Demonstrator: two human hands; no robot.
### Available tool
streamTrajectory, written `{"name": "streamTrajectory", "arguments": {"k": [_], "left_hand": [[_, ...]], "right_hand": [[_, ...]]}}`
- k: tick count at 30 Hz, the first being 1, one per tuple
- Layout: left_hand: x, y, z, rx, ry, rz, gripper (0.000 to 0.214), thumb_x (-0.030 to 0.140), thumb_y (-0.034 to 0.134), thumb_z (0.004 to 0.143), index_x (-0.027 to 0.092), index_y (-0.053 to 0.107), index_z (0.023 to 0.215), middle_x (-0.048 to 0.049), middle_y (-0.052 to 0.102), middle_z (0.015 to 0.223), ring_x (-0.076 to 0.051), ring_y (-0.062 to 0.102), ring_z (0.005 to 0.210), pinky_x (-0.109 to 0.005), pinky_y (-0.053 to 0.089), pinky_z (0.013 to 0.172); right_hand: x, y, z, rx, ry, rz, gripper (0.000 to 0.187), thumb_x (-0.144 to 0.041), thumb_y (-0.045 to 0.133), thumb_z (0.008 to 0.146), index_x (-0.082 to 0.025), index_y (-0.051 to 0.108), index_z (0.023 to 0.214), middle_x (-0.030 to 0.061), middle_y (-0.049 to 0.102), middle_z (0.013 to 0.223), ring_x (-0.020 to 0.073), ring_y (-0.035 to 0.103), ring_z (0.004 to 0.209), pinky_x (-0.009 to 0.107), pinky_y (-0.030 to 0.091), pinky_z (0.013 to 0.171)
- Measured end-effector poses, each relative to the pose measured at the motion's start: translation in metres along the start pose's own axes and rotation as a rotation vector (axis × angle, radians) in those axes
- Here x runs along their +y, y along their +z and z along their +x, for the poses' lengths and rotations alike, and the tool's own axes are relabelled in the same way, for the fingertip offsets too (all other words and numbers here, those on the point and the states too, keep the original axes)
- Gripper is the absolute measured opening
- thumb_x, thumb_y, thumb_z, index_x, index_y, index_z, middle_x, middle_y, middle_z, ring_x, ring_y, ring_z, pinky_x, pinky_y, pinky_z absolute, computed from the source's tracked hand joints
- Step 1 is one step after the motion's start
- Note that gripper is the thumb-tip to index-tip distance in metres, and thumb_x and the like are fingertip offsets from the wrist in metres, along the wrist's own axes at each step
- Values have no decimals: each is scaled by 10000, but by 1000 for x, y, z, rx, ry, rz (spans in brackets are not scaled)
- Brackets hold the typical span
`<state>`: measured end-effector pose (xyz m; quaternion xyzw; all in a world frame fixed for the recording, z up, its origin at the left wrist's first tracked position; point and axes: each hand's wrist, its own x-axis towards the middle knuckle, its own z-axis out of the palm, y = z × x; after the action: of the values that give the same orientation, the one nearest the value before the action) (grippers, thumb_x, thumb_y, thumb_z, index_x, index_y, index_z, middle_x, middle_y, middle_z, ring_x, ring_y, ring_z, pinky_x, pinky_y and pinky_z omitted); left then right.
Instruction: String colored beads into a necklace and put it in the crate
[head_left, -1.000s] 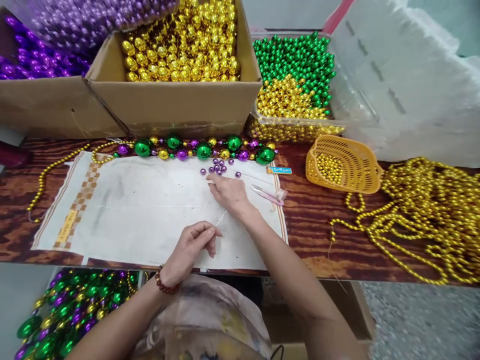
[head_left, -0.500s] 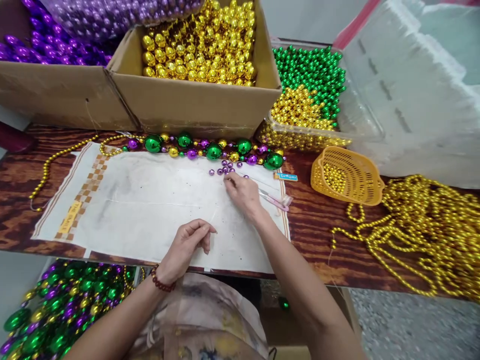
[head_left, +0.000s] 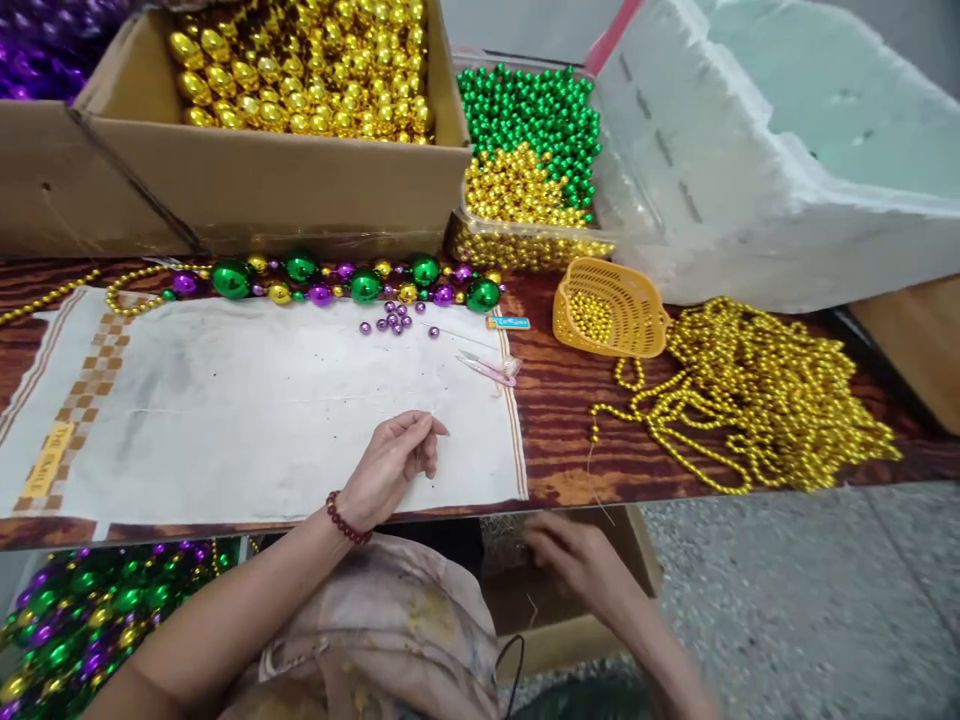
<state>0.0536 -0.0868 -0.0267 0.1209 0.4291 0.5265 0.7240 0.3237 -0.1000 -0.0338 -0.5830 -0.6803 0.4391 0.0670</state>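
My left hand (head_left: 401,455) hovers over the front of a white towel (head_left: 247,370), thumb and fingers pinched together. What it holds, if anything, is too fine to make out; a thin clear thread runs faintly across the towel towards it. Past the table's front edge, my right hand (head_left: 574,555) is above an open cardboard box (head_left: 555,645), its fingers blurred. Several small purple beads (head_left: 395,320) lie loose at the towel's back right. Pink-handled thread snips (head_left: 487,368) rest near its right edge. Behind runs a strand of green, gold and purple beads (head_left: 365,285).
A cardboard box (head_left: 285,185) of gold beads stands at the back, beside a clear tub (head_left: 532,245) of green and gold beads. On the right are a yellow basket (head_left: 626,305) and a heap of gold bead strands (head_left: 780,400). Multicoloured strands (head_left: 97,620) hang lower left.
My right hand has left the purple beads and moved down and right, beyond the table edge. My left hand stays pinched over the towel. The view has swung right.
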Motion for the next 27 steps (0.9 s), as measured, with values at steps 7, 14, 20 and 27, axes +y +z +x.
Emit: {"name": "streamTrajectory", "arguments": {"k": [7, 14, 20, 27], "left_hand": [[-13, 26, 7, 18, 168, 274, 323, 460, 677, 862, 141, 672, 810, 21, 531, 623, -89, 495, 592, -222, 421, 632], [-21, 33, 16, 39, 321, 575, 325, 466, 635, 875, 169, 658, 745, -3, 589, 678, -133, 524, 674, -251, 432, 703], [-21, 34, 20, -8, 344, 787, 270, 402, 594, 914, 173, 679, 798, -25, 643, 768, -159, 558, 743, -264, 428, 743], [32, 28, 113, -52, 764, 1529, 169, 246, 520, 950, 180, 675, 952, -103, 653, 977, -246, 516, 956, -368, 383, 895]], "right_hand": [[-105, 51, 70, 414, -124, 937, 231, -398, 646, 869, -203, 751, 935, 55, 748, 929, 190, 677, 840, 310, 542, 769], [-109, 67, 87, 520, 11, 1354, 213, -381, 750, 749, -179, 693, 786, 36, 716, 779, 142, 612, 656, 236, 462, 545], [-98, 62, 91, 589, -12, 1407, 152, -323, 732, 770, -187, 667, 747, -5, 672, 730, 126, 601, 663, 235, 481, 598], [-70, 59, 92, 576, -64, 1194, 173, -333, 707, 809, -178, 690, 734, 0, 666, 682, 144, 612, 647, 288, 513, 678]]}}
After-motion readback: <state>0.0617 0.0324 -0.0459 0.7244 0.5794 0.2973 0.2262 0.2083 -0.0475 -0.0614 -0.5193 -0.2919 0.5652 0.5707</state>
